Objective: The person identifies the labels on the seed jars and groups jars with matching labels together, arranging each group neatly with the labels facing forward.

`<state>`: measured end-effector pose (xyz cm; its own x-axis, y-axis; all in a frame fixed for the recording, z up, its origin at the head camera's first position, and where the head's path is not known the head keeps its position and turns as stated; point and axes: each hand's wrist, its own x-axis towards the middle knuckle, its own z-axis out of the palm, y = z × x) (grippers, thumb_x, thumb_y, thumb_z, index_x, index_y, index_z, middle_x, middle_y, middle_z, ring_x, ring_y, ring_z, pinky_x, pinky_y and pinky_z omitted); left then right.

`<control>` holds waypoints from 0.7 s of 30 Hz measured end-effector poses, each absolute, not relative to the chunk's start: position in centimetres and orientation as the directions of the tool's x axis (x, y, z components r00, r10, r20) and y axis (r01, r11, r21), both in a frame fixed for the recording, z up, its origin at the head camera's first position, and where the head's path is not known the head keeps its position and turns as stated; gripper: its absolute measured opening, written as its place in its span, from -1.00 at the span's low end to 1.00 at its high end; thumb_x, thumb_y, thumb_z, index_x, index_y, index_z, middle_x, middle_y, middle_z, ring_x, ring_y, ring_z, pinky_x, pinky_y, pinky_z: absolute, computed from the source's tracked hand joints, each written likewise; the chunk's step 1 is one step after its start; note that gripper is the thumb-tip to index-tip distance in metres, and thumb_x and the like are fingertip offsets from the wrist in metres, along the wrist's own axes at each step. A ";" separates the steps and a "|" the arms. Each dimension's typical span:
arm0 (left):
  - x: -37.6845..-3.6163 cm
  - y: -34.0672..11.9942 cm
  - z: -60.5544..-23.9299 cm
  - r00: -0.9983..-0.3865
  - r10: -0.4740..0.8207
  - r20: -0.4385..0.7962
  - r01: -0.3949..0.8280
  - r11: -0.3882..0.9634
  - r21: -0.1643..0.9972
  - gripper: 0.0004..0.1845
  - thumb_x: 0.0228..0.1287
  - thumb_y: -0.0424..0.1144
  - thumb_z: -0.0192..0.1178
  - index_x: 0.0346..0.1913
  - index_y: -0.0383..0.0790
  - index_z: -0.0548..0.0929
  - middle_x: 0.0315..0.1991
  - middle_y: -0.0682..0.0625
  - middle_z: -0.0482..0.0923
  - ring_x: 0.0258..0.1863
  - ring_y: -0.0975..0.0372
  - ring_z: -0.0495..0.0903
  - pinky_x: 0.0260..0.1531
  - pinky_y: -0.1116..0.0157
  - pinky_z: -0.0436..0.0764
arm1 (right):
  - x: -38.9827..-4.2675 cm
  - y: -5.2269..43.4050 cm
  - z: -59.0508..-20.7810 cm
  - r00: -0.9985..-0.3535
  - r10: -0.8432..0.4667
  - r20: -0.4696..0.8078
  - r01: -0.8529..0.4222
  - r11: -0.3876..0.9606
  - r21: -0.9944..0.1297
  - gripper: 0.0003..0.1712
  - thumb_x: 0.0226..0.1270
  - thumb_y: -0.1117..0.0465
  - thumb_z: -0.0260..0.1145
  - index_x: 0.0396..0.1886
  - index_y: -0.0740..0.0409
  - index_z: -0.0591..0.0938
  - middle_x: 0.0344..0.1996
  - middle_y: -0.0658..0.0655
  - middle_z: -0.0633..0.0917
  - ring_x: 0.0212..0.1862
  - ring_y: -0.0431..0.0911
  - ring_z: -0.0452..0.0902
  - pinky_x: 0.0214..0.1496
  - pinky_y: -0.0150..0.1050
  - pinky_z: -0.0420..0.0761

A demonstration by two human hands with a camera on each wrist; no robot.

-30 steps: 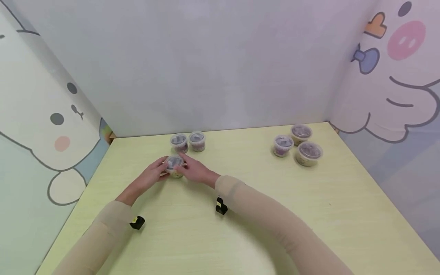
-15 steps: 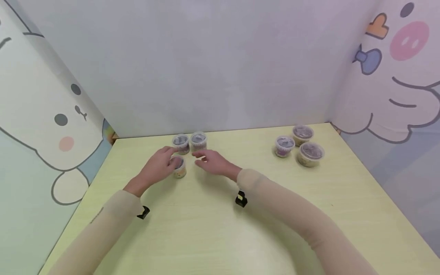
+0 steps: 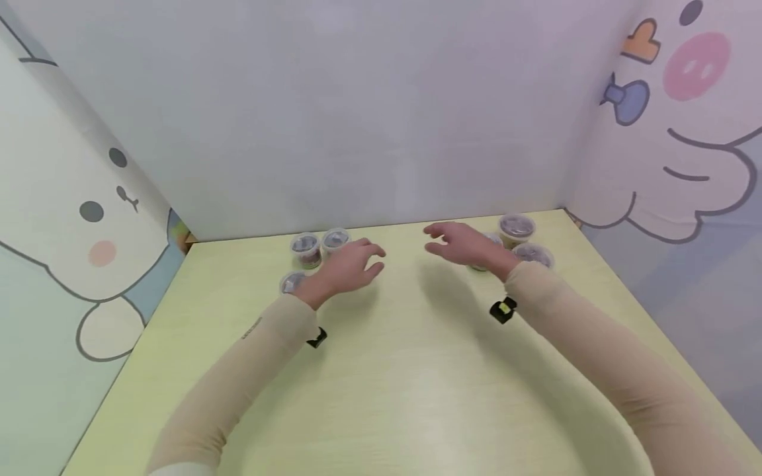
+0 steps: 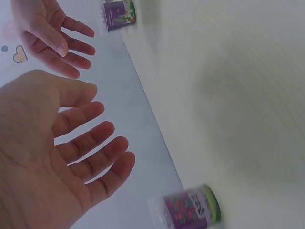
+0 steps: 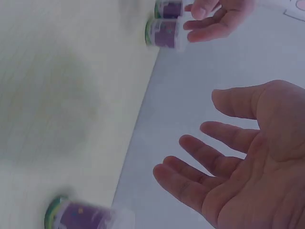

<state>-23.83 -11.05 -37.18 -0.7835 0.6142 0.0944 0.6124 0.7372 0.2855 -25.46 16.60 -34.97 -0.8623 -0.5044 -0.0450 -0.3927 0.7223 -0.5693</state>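
Note:
My left hand (image 3: 350,266) hovers over the back of the table, nothing in its grasp, fingers loosely bent. To its left stand two small lidded tubs, one at the back left (image 3: 306,251) and one (image 3: 336,238) partly behind the hand. A third tub (image 3: 292,282) in front of them is half hidden by my left wrist. My right hand (image 3: 460,243), also empty with fingers spread, floats beside the right-hand group. There a small tub (image 3: 493,237) is mostly covered by that hand, near two wider tubs, one at the back (image 3: 516,229) and one nearer (image 3: 534,253).
The pale yellow table (image 3: 405,370) runs back to a plain light wall (image 3: 369,119). Cartoon-printed panels stand on the left (image 3: 53,264) and on the right (image 3: 714,152). In the left wrist view a purple-labelled tub (image 4: 190,209) lies below the fingers.
Both hands have let go of the front left tub and moved right, farther apart. The tub stays by the other two on the left.

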 end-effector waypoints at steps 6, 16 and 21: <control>-25.1 -5.1 -38.8 -0.792 0.611 -0.012 0.562 0.735 0.380 -0.46 0.54 -0.15 0.10 0.44 -0.31 0.36 0.17 -0.19 0.58 0.07 0.05 0.62 0.11 0.10 0.58 | -25.3 22.4 -34.6 -0.896 -0.439 -0.066 -0.383 0.840 -0.383 -0.31 0.51 0.12 0.23 0.45 0.45 0.31 0.28 0.49 0.49 0.28 0.33 0.44 0.30 0.24 0.42; -26.2 2.8 -41.8 -0.811 0.583 -0.045 0.487 0.716 0.499 -0.32 0.54 -0.11 0.07 0.56 -0.28 0.11 0.38 -0.19 0.39 0.29 0.06 0.49 0.27 0.16 0.48 | -25.0 28.1 -37.9 -0.905 -0.425 0.018 -0.404 0.846 -0.347 -0.25 0.44 0.16 0.35 0.40 0.56 0.32 0.24 0.58 0.48 0.26 0.39 0.43 0.28 0.32 0.40; -26.5 4.9 -42.3 -0.829 0.557 -0.047 0.453 0.718 0.528 -0.26 0.54 -0.10 0.06 0.60 -0.29 0.02 0.51 -0.21 0.20 0.37 0.02 0.40 0.38 0.19 0.36 | -24.6 28.3 -39.1 -0.918 -0.393 0.057 -0.387 0.852 -0.351 -0.17 0.42 0.11 0.39 0.44 0.53 0.28 0.34 0.60 0.35 0.38 0.46 0.23 0.38 0.36 0.23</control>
<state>-26.54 4.88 -42.31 -0.8290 0.5574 -0.0466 0.4533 0.7182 0.5279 -24.65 28.33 -39.06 -0.9176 -0.3934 0.0572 -0.3874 0.8524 -0.3512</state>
